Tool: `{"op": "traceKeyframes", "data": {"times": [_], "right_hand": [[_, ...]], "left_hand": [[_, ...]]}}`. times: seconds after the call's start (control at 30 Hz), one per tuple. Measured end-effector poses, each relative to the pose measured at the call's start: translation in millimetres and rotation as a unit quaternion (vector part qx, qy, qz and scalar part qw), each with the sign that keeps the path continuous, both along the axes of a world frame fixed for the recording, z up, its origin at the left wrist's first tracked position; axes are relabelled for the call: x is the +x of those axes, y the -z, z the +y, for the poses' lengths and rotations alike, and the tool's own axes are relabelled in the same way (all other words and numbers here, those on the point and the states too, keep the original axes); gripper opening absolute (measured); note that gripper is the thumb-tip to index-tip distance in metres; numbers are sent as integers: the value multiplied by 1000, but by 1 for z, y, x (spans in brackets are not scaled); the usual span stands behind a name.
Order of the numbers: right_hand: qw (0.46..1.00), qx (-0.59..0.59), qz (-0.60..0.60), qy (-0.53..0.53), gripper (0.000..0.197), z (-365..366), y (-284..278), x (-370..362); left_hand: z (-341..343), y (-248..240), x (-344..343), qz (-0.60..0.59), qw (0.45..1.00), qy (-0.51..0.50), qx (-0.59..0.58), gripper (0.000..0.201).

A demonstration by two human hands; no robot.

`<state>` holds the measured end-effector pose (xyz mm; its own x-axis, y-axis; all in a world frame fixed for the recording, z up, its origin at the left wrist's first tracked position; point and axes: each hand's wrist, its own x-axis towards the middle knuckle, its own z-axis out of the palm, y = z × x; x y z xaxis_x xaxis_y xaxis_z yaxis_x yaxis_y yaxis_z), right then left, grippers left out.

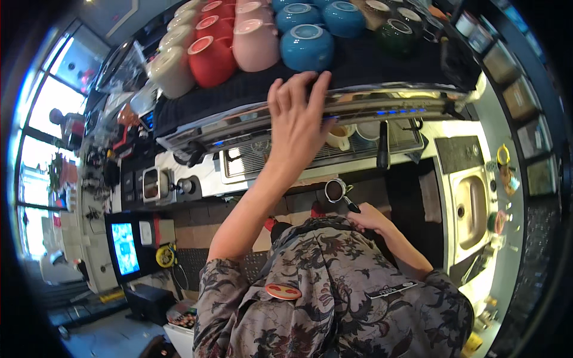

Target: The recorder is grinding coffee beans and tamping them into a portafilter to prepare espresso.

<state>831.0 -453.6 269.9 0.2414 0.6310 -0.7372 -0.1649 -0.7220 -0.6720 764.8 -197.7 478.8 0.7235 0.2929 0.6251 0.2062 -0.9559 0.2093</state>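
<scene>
Head-worn wide fisheye view, downward from close above both hands [296, 125].

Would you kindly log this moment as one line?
left hand: open at espresso machine, near blue cup | right hand: closed on portafilter

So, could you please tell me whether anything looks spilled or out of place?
Nothing stands out. The coloured cups sit upside down in rows atop the espresso machine, and I see no spill around the portafilter in the right hand. Small drips on the drip tray would be too fine to tell.
</scene>
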Motion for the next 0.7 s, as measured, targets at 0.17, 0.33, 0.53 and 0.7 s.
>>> {"op": "traceKeyframes", "data": {"times": [0.17,0.33,0.53,0.7], "right_hand": [[994,-17,-96,-52,34,-3,5,-4],[974,-5,-182,-132,44,3,11,-13],[954,8,-231,-189,50,31,7,-36],[950,-8,-171,-262,56,73,-15,-53]], "left_hand": [[-4,-1,4,5,1000,-8,8,82],[-4,7,7,2,1000,-13,26,84],[3,2,-5,-29,999,40,-3,90],[4,7,-77,-89,991,101,-16,77]]}}
